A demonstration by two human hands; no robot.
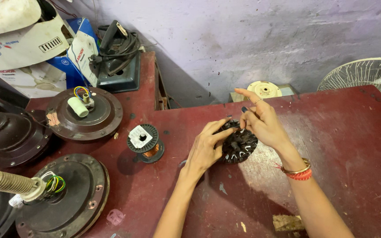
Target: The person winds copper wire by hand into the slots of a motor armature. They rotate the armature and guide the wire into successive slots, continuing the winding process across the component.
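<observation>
From the head camera, a dark round stator core [239,144] (slotted all round, pale slips showing in the slots) lies flat near the middle of the red workbench [340,132], closer to its back edge than its front. The left hand [204,147] comes at it from the left, fingers curled onto its rim, steadying it. The right hand [263,121] sits over its upper right edge, thumb and fingers pinched at a slot, forefinger pointing away; what it pinches is too small to tell. Both hands touch the core. Just left stands a spool of copper wire [145,143]; fan motor housings [84,113] crowd the left edge, well apart. Nothing blocks either hand.
</observation>
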